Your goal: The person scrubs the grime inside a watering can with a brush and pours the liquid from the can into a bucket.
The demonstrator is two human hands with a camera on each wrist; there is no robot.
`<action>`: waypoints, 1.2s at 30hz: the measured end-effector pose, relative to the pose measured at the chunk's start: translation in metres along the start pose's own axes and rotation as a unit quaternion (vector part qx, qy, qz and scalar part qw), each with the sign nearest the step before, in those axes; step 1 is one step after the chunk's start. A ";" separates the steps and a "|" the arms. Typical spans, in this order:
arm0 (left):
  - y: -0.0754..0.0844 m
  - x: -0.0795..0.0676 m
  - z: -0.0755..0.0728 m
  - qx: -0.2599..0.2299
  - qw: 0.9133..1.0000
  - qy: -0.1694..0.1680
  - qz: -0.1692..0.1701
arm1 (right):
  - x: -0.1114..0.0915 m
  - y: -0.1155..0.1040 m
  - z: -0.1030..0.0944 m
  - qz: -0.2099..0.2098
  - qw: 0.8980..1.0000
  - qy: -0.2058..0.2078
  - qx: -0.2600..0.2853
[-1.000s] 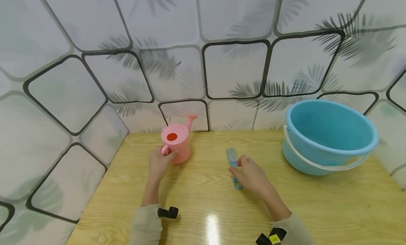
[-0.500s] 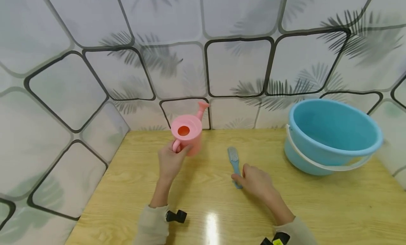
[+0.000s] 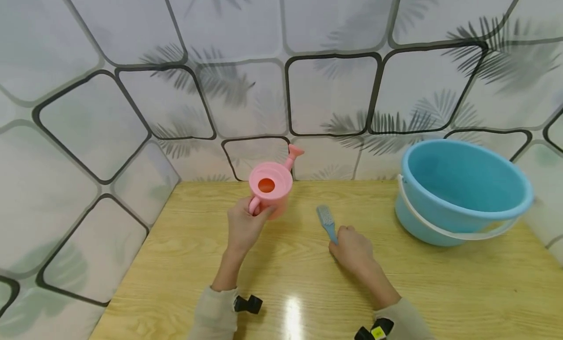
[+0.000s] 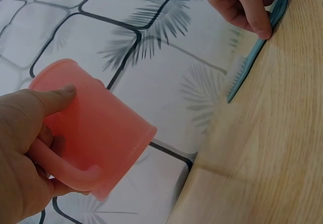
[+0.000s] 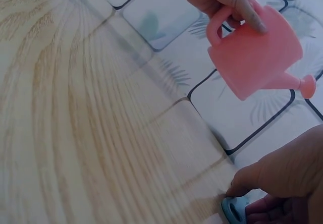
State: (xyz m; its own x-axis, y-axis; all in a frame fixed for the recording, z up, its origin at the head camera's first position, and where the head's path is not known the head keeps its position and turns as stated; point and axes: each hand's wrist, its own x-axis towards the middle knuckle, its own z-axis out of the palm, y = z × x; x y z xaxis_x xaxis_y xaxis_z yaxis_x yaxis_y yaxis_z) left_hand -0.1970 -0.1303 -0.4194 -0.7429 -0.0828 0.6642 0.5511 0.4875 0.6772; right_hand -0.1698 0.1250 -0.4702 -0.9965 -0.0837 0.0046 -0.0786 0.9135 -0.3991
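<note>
In the head view my left hand (image 3: 245,225) grips the handle of a pink toy watering can (image 3: 277,199), with the thumb along its side. The left wrist view has the can's body (image 4: 101,128) raised over the table and the fingers through its handle loop. My right hand (image 3: 353,249) pinches the handle of a small blue brush (image 3: 326,218), lying low over the table. Pale bristles (image 4: 237,75) face upward in the left wrist view. From the right wrist, the looped handle end (image 5: 233,210) shows beneath the thumb; the bristle end is out of that view.
A large blue bucket (image 3: 440,225) with a white handle stands at the right of the wood-grain table (image 3: 176,271). Patterned walls (image 3: 330,95) close off the back and left. Black wrist cameras sit on both sleeves.
My left hand has lifted the watering can off the table and carried it to the right. My right hand has closed round the brush handle, and the brush has tilted slightly.
</note>
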 end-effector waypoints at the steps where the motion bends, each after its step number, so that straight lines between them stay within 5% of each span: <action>1: 0.000 0.000 0.000 0.002 1.000 0.000 0.001 | 0.000 0.000 -0.001 0.002 1.000 0.001 0.004; 16: 0.001 -0.002 -0.003 0.006 1.000 -0.002 0.010 | 0.002 0.011 -0.008 0.034 0.995 -0.033 0.085; 23: 0.001 -0.005 0.000 0.001 1.000 -0.005 0.000 | 0.002 0.019 -0.011 0.009 0.992 -0.042 0.122; 28: 0.002 -0.004 0.000 0.004 1.000 -0.003 0.000 | 0.003 0.025 -0.015 -0.018 0.980 -0.020 0.195; 36: 0.003 -0.003 0.001 0.000 1.000 -0.016 0.007 | -0.005 0.030 -0.048 0.001 0.951 0.041 0.307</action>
State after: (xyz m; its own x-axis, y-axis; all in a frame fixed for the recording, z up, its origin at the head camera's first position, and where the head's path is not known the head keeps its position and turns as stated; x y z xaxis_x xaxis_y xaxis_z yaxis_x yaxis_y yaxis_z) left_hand -0.1938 -0.1282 -0.4196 -0.7471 -0.0493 0.6629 0.5612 0.4878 0.6687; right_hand -0.1688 0.1719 -0.4383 -0.9976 -0.0276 0.0640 -0.0691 0.5066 -0.8594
